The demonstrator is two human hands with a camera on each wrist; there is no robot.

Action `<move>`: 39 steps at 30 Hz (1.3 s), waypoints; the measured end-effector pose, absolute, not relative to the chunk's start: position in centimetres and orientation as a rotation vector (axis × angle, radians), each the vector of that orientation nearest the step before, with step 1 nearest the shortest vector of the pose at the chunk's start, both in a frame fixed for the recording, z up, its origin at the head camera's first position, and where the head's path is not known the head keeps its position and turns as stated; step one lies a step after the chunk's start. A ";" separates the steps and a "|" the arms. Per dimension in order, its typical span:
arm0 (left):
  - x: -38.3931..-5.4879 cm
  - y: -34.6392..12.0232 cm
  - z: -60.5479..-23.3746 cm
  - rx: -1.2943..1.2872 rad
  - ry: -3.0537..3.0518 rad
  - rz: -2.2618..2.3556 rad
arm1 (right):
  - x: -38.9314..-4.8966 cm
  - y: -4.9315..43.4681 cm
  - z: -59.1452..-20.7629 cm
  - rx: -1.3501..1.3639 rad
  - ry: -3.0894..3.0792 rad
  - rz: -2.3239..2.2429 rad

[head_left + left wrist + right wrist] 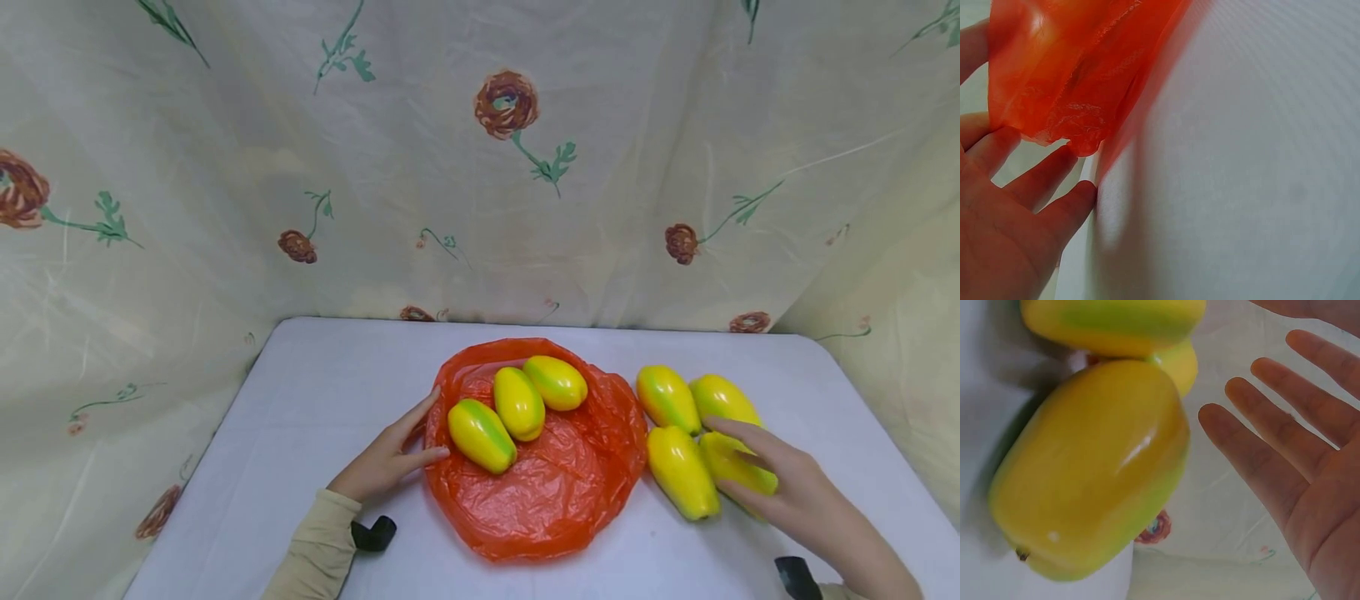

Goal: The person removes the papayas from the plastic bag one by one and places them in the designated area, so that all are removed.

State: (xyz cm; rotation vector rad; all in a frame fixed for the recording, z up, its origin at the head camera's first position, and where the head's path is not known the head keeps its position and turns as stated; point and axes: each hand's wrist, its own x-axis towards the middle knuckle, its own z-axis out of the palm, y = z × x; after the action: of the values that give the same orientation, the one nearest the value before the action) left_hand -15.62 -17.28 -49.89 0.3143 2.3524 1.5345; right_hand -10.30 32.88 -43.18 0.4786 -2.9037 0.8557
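Observation:
Three yellow-green papaya-like fruits (482,436) lie in an opened red plastic bag (536,508) with its rim spread in a ring. My left hand (393,450) touches the bag's left rim; in the left wrist view its fingertips (1079,190) are spread and fairly straight along the red plastic (1079,87). Right of the bag, several more such fruits (681,473) sit in a close group. Over the nearest right one (738,462) hovers my right hand (787,479), partly hiding it. In the right wrist view, the fingers are extended beside a fruit (1094,469), apart from it.
The bag and fruits stand on a table with a white cover (330,400). Behind and at both sides hangs a pale curtain (420,167) printed with brown flowers. A black strap (373,533) is on the left wrist, another (797,577) on the right.

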 end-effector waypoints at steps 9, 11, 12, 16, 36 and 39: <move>-15.7 -17.4 -50.1 0.315 2.346 1.538 | -10.7 30.0 -42.3 0.561 -2.893 0.858; -15.7 -17.4 -50.0 0.314 2.342 1.540 | -10.8 29.3 -42.1 0.562 -2.910 0.870; -15.7 -17.4 -50.0 0.313 2.341 1.541 | -10.8 29.0 -42.0 0.566 -2.913 0.878; -15.7 -17.4 -49.9 0.302 2.336 1.543 | -10.9 27.8 -41.6 0.603 -2.907 0.913; -15.7 -17.5 -50.0 0.321 2.336 1.548 | -11.7 24.1 -41.5 0.754 -2.917 0.928; -15.7 -17.4 -50.0 0.318 2.338 1.547 | -11.8 23.5 -41.5 0.750 -2.937 0.924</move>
State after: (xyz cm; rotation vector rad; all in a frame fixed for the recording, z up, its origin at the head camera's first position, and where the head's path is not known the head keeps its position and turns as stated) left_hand -15.73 -17.41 -50.03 0.3184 2.3380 1.5471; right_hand -11.81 23.52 -41.52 0.7495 -2.9371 0.9239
